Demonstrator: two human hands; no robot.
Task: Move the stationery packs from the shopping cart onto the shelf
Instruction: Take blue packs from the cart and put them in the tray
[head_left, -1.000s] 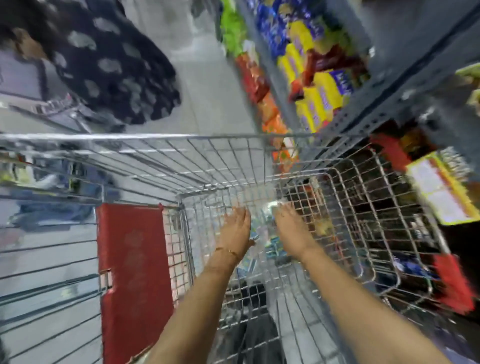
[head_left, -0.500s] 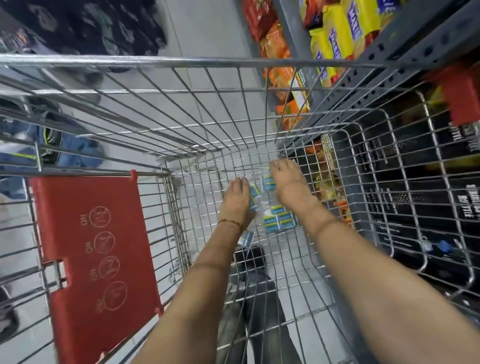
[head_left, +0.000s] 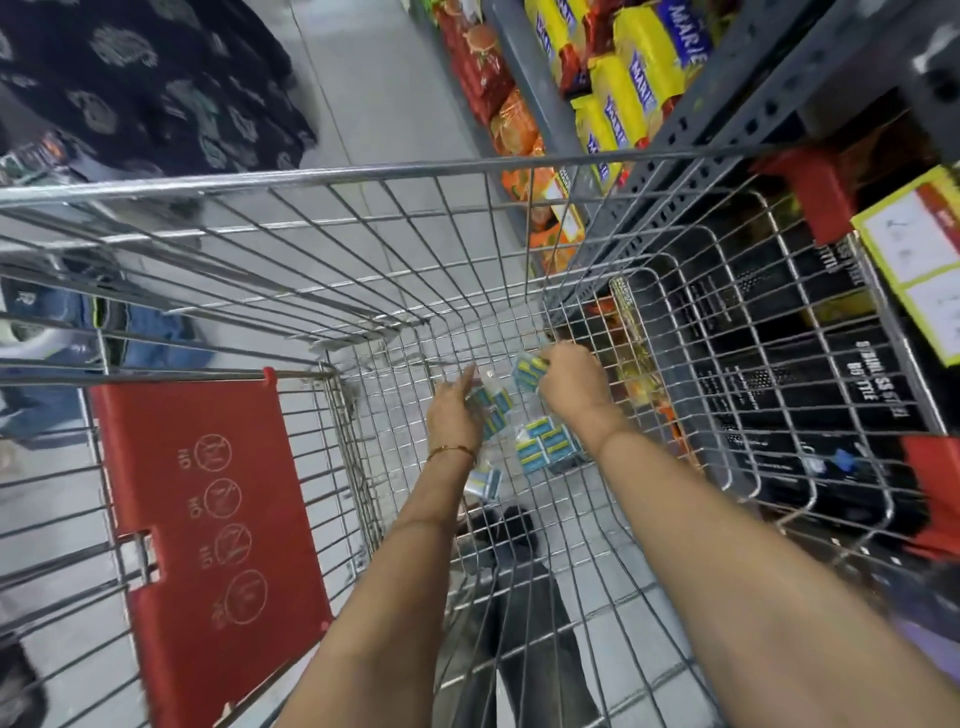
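while both arms reach deep into the shopping cart (head_left: 363, 176), the person is at the gathering stage, picking up the stationery packs (head_left: 540, 446) that lie scattered on the wire floor of the basket; the right hand (head_left: 574, 387) is closed around one blue-and-yellow pack (head_left: 530, 373) at the far end, fingers curled over its top edge; the left hand (head_left: 453, 410) rests on another pack (head_left: 491, 408), fingers stretched out along it, and i cannot tell whether it has truly gripped it or is only pressing on it; a further pack lies flat between the two wrists, and one more (head_left: 483, 483) sits just below the left wrist; to do this well, i would say, pinch each slippery wrapper by its edge rather than its face, so it does not slide on the mesh or catch in a gap; stack the packs in one hand before lifting, and bring them up clear of the cart's rim; the shelf (head_left: 727, 119) stands close on the right, crowded with yellow biscuit packets (head_left: 644, 67), so a free spot needs choosing first.
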